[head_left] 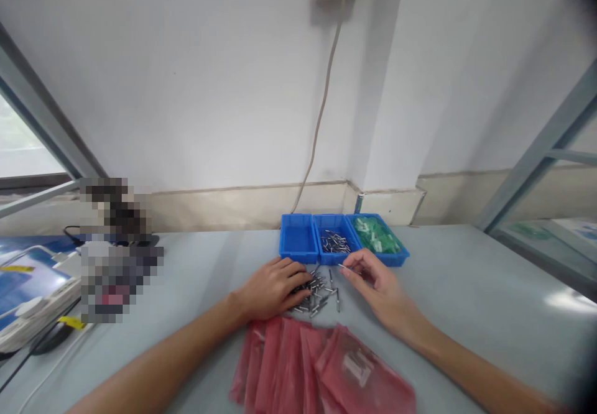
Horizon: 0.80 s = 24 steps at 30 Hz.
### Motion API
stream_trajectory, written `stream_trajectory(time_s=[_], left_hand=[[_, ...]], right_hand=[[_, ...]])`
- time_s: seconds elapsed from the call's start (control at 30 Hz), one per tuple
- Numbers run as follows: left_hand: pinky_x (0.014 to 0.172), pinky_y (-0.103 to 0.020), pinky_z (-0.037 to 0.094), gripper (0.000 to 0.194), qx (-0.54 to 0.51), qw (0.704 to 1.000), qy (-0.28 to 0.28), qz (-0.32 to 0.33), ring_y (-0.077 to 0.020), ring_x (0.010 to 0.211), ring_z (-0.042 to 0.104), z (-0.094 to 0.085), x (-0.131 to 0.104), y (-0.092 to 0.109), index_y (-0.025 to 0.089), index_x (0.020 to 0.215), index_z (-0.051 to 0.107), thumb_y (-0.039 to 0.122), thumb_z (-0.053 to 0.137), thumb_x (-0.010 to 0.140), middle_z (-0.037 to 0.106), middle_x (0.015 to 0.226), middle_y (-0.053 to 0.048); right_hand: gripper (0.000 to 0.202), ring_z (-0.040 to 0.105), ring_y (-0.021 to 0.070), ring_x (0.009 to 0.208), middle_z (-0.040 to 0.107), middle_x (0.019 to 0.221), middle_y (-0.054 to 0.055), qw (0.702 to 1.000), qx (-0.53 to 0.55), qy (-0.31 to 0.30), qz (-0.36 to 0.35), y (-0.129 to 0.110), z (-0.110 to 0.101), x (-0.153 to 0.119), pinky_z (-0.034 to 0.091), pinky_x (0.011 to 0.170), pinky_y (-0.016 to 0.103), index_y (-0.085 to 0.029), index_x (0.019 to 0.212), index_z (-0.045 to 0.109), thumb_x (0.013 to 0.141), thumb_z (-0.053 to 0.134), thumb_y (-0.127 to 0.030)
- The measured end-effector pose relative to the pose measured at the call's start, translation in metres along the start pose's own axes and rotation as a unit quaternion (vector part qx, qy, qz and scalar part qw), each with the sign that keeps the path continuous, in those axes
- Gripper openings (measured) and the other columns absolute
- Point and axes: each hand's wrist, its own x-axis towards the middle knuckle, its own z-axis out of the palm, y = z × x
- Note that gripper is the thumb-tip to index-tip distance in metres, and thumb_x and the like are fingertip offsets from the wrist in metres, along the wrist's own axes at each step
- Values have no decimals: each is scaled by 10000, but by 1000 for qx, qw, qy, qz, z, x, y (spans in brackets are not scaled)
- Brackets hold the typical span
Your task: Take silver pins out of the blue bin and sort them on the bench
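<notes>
My left hand (275, 288) rests on the left side of a loose pile of small metal pins (319, 294) on the table, its fingers spread over them. To the right of the pile, my right hand (373, 283) pinches one thin metal pin (344, 267) between thumb and forefinger, just in front of the blue bins. The middle blue bin (332, 258) holds many similar pins. Nearest my left hand is the left blue bin (298, 257), with nothing visible inside. Green packets (377, 235) fill the right blue bin (394, 260).
Red plastic bags (289, 364) lie overlapping at the table's front edge, one with small pale parts inside. On the left are a power strip (41, 311), cables and a pixelated area. A cable (321, 109) hangs down the wall behind the bins.
</notes>
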Motion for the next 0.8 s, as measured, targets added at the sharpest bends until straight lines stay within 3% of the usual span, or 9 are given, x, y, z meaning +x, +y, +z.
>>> stream_trajectory(time_s=[0.17, 0.27, 0.43, 0.63, 0.8], left_hand=[[986, -396, 534, 342, 1, 1000, 1, -1, -235, 1116, 672, 1, 0, 0, 190, 1334, 635, 414, 479, 1128, 705, 1261, -88], [980, -391, 536, 340, -2, 1000, 2, -3, -232, 1115, 673, 0, 0, 0, 195, 1329, 639, 417, 478, 1128, 707, 1254, -87], [993, -391, 535, 346, -7, 1000, -2, -8, -227, 1129, 670, -2, 0, 1, 199, 1345, 635, 412, 463, 1134, 706, 1257, -94], [1001, -393, 534, 349, -11, 1000, -7, -10, -227, 1129, 668, -2, 0, 1, 196, 1349, 636, 411, 464, 1134, 701, 1270, -97], [997, -388, 538, 351, -13, 1000, -7, -12, -227, 1126, 669, -2, 0, 0, 198, 1348, 639, 413, 463, 1133, 703, 1263, -96]], right_hand=[[274, 554, 188, 749, 609, 801, -20, 999, 29, -17, 17, -1, 0, 2, 439, 713, 315, -247, 1005, 649, 1030, 633, -520], [377, 528, 172, 679, 622, 767, -17, 998, 40, -48, 26, -4, 0, 1, 417, 669, 309, -231, 878, 631, 1055, 571, -558], [603, 391, 148, 595, 417, 600, -47, 997, 11, -38, 60, -11, -1, -4, 313, 595, 300, -225, 641, 438, 1075, 464, -643], [530, 381, 134, 585, 414, 685, -56, 987, 127, -31, 96, -11, 2, -7, 335, 545, 275, -231, 782, 500, 1041, 501, -693], [373, 493, 146, 672, 555, 835, -19, 990, 128, -51, 35, -9, 4, -6, 433, 642, 290, -237, 974, 595, 1092, 503, -578]])
